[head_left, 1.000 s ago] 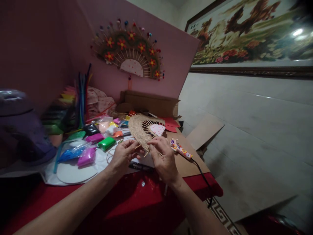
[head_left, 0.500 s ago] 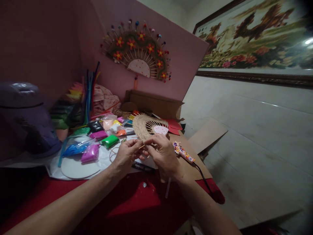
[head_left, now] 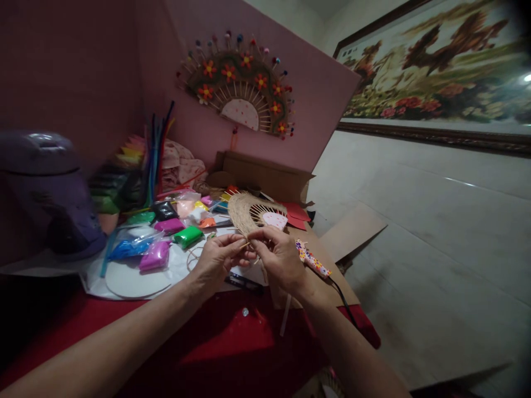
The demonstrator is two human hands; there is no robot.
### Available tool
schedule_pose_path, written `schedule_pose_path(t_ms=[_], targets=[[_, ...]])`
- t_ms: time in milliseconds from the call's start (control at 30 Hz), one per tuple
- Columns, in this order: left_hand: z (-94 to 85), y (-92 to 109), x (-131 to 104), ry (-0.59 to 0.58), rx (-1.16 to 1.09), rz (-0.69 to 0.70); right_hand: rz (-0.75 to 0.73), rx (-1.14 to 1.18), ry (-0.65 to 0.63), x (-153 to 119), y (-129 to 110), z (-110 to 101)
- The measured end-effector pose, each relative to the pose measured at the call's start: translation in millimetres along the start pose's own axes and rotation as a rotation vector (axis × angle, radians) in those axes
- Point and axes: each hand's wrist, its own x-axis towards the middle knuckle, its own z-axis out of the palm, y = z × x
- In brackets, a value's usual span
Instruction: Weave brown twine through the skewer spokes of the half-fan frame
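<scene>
A half-round fan of thin wooden sticks, woven with twine (head_left: 240, 213), is just beyond my hands, a white dotted half-disc (head_left: 274, 220) at its centre. My left hand (head_left: 218, 258) is closed, thumb and fingers pinching a thin wooden stick at the fan's near edge. My right hand (head_left: 282, 262) meets it there, its thumb and forefinger pinched at the same spot. The exact grip of the right fingers is partly hidden. A loose loop of string (head_left: 193, 257) lies by my left hand. Under my hands is a dark box cutter (head_left: 244, 282).
Bagged coloured clay (head_left: 188, 237) and a white disc (head_left: 136, 279) lie at left, near a purple container (head_left: 50, 193). A flower-patterned glue gun (head_left: 313, 260) with a black cord rests on cardboard at right. A decorated fan (head_left: 240, 94) hangs on the pink board behind.
The view has shifted slightly. My fingertips have drawn closer together at the fan's near edge, the right fingers curling in more. Both hands keep their pinch.
</scene>
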Motion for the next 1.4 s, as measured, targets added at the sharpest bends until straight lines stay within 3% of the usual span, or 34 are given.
schedule_pose_path(t_ms=[467,900,1133,1400], targets=[[4.6,4,-1,0.008,0.009,-0.041,0.175,0.332,-0.008,8,10,-6],[2.7,1,0,-0.035,0.025,-0.027,-0.004,-0.009,-0.118,17,-3,-8],[1.7,-1,1,-0.042,0.003,-0.021,-0.016,-0.105,-0.172,25,-3,-5],[0.1,-3,2,-0.041,-0.012,-0.012,-0.003,-0.133,-0.131,25,1,0]])
